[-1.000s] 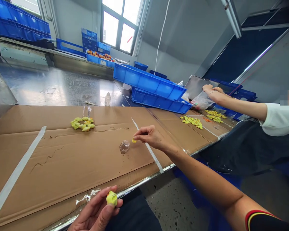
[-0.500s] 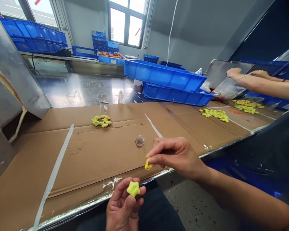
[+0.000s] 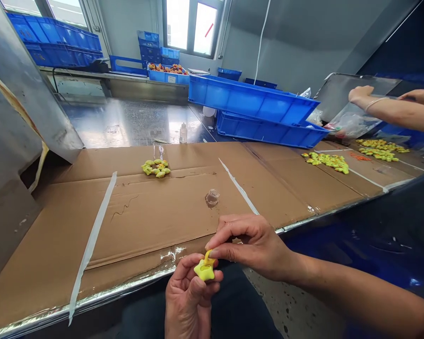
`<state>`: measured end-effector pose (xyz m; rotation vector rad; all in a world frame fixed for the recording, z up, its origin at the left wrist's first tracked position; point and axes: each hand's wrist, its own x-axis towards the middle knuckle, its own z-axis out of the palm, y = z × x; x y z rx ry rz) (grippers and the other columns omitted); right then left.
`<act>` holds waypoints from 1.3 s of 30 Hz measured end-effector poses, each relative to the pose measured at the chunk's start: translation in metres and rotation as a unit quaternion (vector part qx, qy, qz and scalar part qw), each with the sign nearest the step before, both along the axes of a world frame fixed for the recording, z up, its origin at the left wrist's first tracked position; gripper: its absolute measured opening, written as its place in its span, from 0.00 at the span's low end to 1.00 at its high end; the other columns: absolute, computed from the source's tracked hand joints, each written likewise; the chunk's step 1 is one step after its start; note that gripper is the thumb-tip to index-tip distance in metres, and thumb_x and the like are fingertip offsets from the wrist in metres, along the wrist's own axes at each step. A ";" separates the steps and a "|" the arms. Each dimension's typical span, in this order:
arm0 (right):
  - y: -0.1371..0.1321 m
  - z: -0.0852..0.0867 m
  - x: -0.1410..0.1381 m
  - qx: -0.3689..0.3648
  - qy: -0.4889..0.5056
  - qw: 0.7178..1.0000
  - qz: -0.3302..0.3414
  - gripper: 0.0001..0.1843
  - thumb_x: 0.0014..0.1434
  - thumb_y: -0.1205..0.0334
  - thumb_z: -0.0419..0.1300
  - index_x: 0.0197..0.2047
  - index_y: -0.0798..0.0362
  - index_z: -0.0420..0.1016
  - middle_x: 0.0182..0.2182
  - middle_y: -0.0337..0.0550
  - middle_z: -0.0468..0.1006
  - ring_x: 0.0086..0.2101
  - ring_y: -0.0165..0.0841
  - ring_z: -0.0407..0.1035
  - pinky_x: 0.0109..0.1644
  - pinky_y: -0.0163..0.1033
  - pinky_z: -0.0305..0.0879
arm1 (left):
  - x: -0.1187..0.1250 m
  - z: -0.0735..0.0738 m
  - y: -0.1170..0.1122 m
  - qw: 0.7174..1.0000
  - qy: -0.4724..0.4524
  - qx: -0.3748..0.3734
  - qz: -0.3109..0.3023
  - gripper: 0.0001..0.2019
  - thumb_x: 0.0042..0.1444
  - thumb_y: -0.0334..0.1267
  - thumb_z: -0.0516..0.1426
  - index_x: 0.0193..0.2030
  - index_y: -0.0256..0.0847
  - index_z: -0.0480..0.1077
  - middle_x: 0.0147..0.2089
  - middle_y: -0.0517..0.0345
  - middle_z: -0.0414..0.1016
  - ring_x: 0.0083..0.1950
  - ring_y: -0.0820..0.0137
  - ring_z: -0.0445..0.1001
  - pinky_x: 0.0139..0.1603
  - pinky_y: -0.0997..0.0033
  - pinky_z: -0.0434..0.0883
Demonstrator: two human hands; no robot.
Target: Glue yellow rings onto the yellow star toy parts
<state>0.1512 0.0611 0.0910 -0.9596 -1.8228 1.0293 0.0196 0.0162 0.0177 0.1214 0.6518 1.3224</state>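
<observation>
My left hand (image 3: 187,296) is closed around a small yellow star-shaped piece (image 3: 204,271), held just off the table's front edge. My right hand (image 3: 249,245) pinches a small yellow part (image 3: 208,255) and presses it onto the top of the star. A small clear cap (image 3: 212,197) sits on the cardboard (image 3: 155,212) just beyond my hands. Farther back lies a pile of yellow pieces (image 3: 156,168).
Two stacked blue trays (image 3: 261,113) stand at the back right, and a small bottle (image 3: 183,133) rests on the steel table. At the far right another person's arms (image 3: 392,106) handle a clear bag above more yellow pieces (image 3: 327,160). A metal panel (image 3: 17,103) leans at the left.
My right hand came back from beside the clear cap with the small yellow part and brought it down onto the star. My left hand rose a little, and the view turned right.
</observation>
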 end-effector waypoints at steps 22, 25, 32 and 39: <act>0.002 -0.004 0.002 0.055 -0.073 0.995 0.028 0.13 0.60 0.57 0.65 0.33 0.60 0.82 0.21 0.40 0.72 0.23 0.26 0.62 0.26 0.32 0.57 | -0.002 0.003 -0.001 1.000 0.021 0.005 -0.001 0.18 0.28 0.37 0.74 0.30 0.39 0.79 0.25 0.56 0.80 0.25 0.72 0.78 0.27 0.83 0.74; 0.002 -0.004 0.003 0.080 -0.080 0.993 0.043 0.12 0.60 0.60 0.64 0.33 0.63 0.81 0.20 0.40 0.71 0.22 0.26 0.61 0.26 0.31 0.57 | -0.002 0.002 -0.001 0.999 0.030 0.011 0.000 0.16 0.29 0.37 0.73 0.30 0.40 0.79 0.26 0.57 0.80 0.25 0.72 0.78 0.26 0.83 0.73; 0.002 -0.002 0.004 0.107 -0.119 0.985 0.066 0.10 0.63 0.61 0.62 0.35 0.59 0.81 0.23 0.42 0.75 0.23 0.26 0.62 0.27 0.32 0.58 | -0.003 -0.004 -0.003 0.998 0.047 0.041 -0.002 0.16 0.32 0.38 0.73 0.30 0.39 0.78 0.24 0.56 0.79 0.25 0.71 0.78 0.27 0.82 0.72; -0.001 -0.004 0.008 0.121 -0.127 0.981 0.082 0.11 0.64 0.62 0.60 0.36 0.61 0.80 0.24 0.44 0.76 0.24 0.27 0.63 0.27 0.32 0.59 | -0.008 -0.014 -0.004 0.994 0.062 0.083 -0.036 0.14 0.37 0.37 0.71 0.32 0.39 0.78 0.26 0.53 0.80 0.27 0.70 0.79 0.30 0.79 0.74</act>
